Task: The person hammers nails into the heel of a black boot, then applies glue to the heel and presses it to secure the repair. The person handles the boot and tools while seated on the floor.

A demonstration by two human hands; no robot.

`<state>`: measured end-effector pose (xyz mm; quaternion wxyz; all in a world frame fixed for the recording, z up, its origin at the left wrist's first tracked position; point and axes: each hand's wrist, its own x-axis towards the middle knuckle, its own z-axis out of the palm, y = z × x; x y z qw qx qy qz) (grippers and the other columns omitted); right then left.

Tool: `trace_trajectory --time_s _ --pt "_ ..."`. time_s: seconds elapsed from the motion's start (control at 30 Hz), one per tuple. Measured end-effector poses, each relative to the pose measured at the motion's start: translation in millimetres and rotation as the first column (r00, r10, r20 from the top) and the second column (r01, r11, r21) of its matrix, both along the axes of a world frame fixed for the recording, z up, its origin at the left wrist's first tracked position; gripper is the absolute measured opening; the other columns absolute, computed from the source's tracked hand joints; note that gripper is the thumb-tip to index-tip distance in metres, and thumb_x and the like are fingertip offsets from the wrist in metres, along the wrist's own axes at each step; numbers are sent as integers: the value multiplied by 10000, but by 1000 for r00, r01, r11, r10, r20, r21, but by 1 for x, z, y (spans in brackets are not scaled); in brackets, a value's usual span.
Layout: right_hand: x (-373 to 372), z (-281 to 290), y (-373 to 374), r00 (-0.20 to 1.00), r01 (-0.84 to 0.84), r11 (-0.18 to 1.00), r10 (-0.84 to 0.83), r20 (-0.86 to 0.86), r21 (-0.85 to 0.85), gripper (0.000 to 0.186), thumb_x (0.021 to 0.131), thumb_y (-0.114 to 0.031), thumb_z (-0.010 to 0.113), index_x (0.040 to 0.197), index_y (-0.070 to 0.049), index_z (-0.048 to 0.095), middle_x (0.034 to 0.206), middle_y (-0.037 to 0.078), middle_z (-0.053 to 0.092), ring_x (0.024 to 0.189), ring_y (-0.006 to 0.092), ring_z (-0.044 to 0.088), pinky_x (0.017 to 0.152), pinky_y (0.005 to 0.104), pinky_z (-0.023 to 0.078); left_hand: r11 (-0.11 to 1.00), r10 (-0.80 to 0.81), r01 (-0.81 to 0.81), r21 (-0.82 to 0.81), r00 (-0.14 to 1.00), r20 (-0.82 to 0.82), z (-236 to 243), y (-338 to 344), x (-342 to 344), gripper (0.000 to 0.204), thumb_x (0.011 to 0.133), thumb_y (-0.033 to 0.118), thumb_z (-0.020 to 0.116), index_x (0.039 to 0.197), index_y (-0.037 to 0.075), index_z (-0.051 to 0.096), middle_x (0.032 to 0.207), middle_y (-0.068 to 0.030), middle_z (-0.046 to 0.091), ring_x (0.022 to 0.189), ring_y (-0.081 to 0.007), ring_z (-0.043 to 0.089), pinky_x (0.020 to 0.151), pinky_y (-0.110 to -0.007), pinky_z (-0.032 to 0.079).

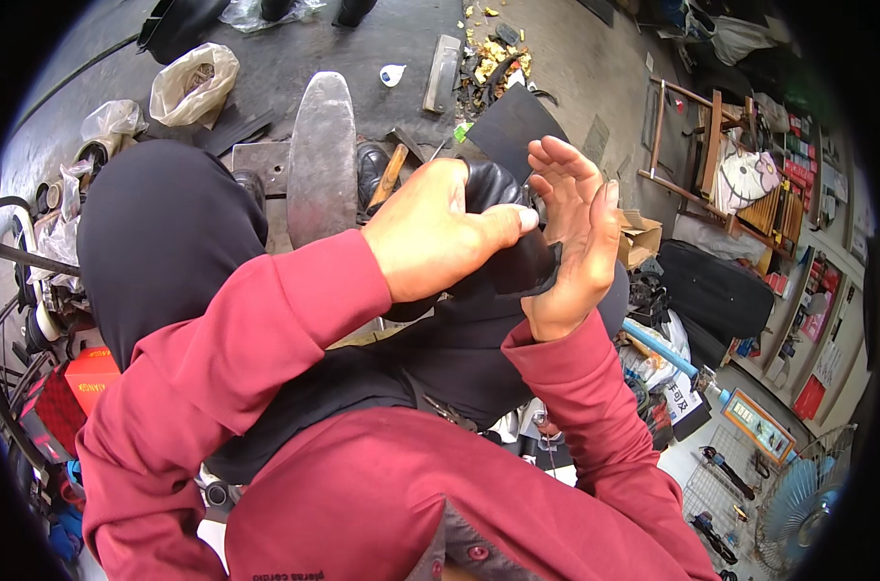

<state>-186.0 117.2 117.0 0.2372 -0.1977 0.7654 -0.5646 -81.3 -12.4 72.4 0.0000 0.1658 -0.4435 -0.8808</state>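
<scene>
A black leather shoe point(503, 266) is held over my lap, near my right thigh. My left hand point(430, 232) wraps over it, the thumb pressed along the leather and the other fingers hidden behind. Beside the shoe's right side, my right hand point(580, 237) is raised with its fingers stretched and apart, palm toward the leather. Whether that palm touches the shoe I cannot tell. Beyond my hands stands a grey metal shoe anvil point(324, 145) with a long, rounded top. A hammer point(390, 174) with a wooden handle lies between the anvil and my left hand.
A whitish sack point(196, 85) sits at the far left. A rectangular block point(443, 74) and a black sheet point(517, 126) lie ahead, near scattered scraps point(498, 63). On the right are a black case point(716, 295), a wooden frame point(711, 145) and a blue fan point(806, 504).
</scene>
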Motion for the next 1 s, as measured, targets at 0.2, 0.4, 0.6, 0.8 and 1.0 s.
trace_trajectory --time_s 0.2,0.4,0.6,0.8,1.0 --pt "-1 -3 -2 996 -1 998 6 86 -58 676 1100 -533 335 1396 24 579 1400 169 630 1333 252 555 1137 388 363 996 -20 25 -80 997 69 0 -1 -2 298 936 211 711 715 33 619 653 19 584 608 -62 522 524 -331 398" --pt "0 1 -4 982 -88 996 91 168 -25 706 1080 -541 338 1458 21 538 1462 193 595 1392 279 513 1197 411 323 997 -55 57 -57 998 33 0 -7 3 258 925 220 718 823 -9 655 698 -20 631 630 -89 571 556 -340 445" --pt "1 3 -3 959 -195 980 199 200 -39 733 1070 -525 330 1521 37 464 1519 232 539 1457 318 457 1264 447 255 992 -37 42 -115 998 42 3 -7 5 283 916 232 734 834 -29 664 693 -48 655 639 -113 610 573 -341 471" --pt "2 3 0 947 -257 965 263 182 -58 741 1047 -503 350 1535 46 443 1524 245 531 1467 329 450 1272 449 251 990 -47 49 -133 999 17 -4 -3 5 319 908 246 741 799 -38 644 661 -67 637 612 -121 604 548 -353 462" --pt "-2 -1 2 967 -155 984 170 191 -93 679 1039 -439 391 1498 51 492 1486 226 571 1438 311 485 1256 445 284 993 -7 9 -114 1000 20 -6 1 4 333 909 249 735 764 -31 628 639 -64 613 596 -113 579 532 -355 449"
